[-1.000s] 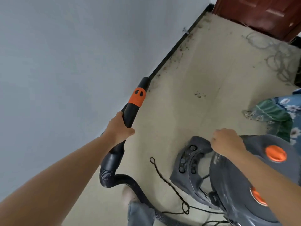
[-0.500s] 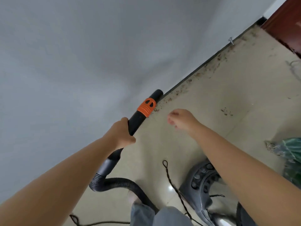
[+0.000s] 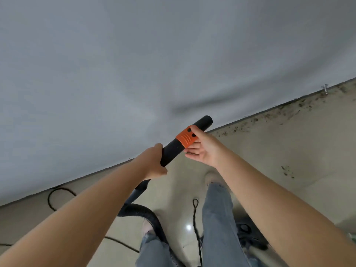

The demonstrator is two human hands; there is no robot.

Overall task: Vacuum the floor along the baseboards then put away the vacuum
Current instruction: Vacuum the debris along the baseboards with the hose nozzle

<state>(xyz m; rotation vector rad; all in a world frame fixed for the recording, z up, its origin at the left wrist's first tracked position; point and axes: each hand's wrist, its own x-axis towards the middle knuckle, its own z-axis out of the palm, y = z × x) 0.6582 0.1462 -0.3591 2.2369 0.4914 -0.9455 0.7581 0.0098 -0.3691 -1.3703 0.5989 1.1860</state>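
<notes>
The left hand (image 3: 152, 162) is wrapped firmly around the black vacuum wand (image 3: 174, 151), fingers curled over the tube at its lower section, thumb side toward the camera. The wand is held off the floor, angled up and away from the person toward the wall (image 3: 134, 64), its open end (image 3: 206, 120) raised above the floor line.

The right hand (image 3: 204, 149) sits at the orange collar (image 3: 185, 138) on the wand. Its thumb lies across the top of the collar, reaching onto the black tube beyond it; the fingers are loosely spread beneath, palm turned upward, cupping the tube from the underside. The fingers are only partly curled, so the hold looks light; whether they press the collar from below cannot be told.

Below the left hand the wand runs into a ribbed black hose (image 3: 146, 212), which curves down between the person's legs, clad in grey-blue jeans (image 3: 217, 218). A thin black cord (image 3: 195, 214) with a looped end lies on the floor just beside the right leg. Another dark cable (image 3: 55, 195) loops on the floor close to the wall on the left.

The floor (image 3: 269, 151) is pale tile. Dark debris (image 3: 289, 112) is scattered along the baseboard (image 3: 256, 117) to the right of the wand, with a smaller patch (image 3: 287, 171) further out on the tile. A small metal fitting (image 3: 325, 88) projects from the wall near the right edge. Part of the dark vacuum body (image 3: 248, 234) shows low down, behind the right forearm, mostly hidden.
</notes>
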